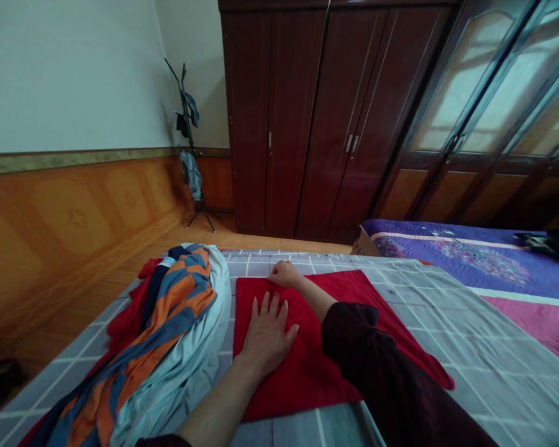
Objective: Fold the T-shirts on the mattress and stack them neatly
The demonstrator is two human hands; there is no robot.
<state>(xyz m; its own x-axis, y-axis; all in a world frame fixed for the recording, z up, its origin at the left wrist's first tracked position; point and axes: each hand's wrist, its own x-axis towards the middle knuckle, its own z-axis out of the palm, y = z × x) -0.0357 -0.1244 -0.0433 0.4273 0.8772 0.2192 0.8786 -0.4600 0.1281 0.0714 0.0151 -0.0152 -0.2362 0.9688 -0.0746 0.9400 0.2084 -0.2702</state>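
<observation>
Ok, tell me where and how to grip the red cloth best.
Pinch the red cloth at its near right corner, probably best from the right: that corner juts out past the dark sleeve, away from the flat left hand.

No text, label, brand, number or sign can be read. The small pale marks [436, 232] near the far edge of the purple bed cover [517, 254] (perhaps only part of its pattern) are too small to make out.
</observation>
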